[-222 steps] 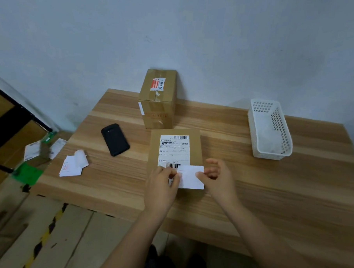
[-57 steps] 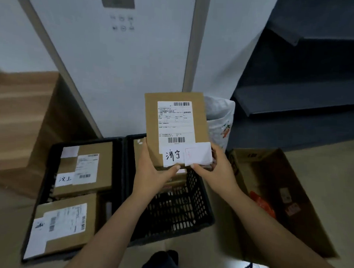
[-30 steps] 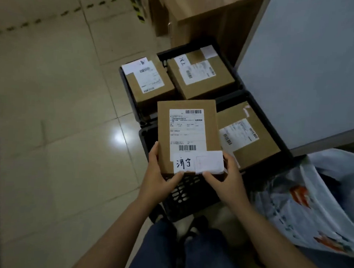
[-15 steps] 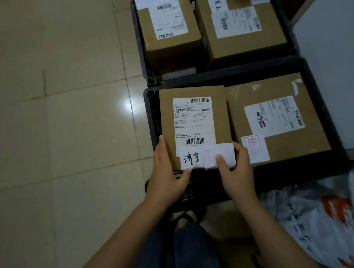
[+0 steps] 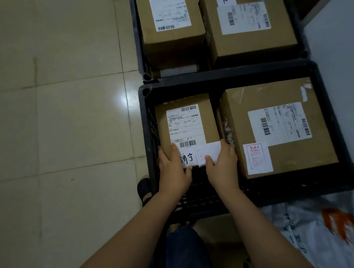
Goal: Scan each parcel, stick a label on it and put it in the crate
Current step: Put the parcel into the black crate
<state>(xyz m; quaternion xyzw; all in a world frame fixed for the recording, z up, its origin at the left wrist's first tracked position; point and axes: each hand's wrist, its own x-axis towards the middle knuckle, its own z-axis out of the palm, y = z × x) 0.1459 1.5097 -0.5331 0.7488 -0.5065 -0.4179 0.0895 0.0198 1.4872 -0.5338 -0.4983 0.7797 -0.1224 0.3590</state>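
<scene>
Floor: pale tiles, a glare spot beside the near crate's left wall.
Near crate: black plastic with perforated walls; its near wall is partly covered by the person's forearms.
Far crate: black, butted against the near crate; cut off by the top edge, with two brown boxes inside, also cropped.
Large box: sits in the right half of the near crate, bearing a white shipping label and a small sticker with red marks too blurred to read.
Parcel: in the left half of the near crate, just beside the large box, label side up. Long axis runs away from the person; the printed text reads upright from the person's side. Whether it rests on the crate bottom cannot be told.
Label: white strip across the parcel's near edge, handwritten black characters on the left, a faint red stamp on the right, partly under both thumbs.
Left hand: grips the parcel's near left corner.
Right hand: grips the near right corner.
Plastic bag: white with orange print, lower right, cropped and blurred.
</scene>
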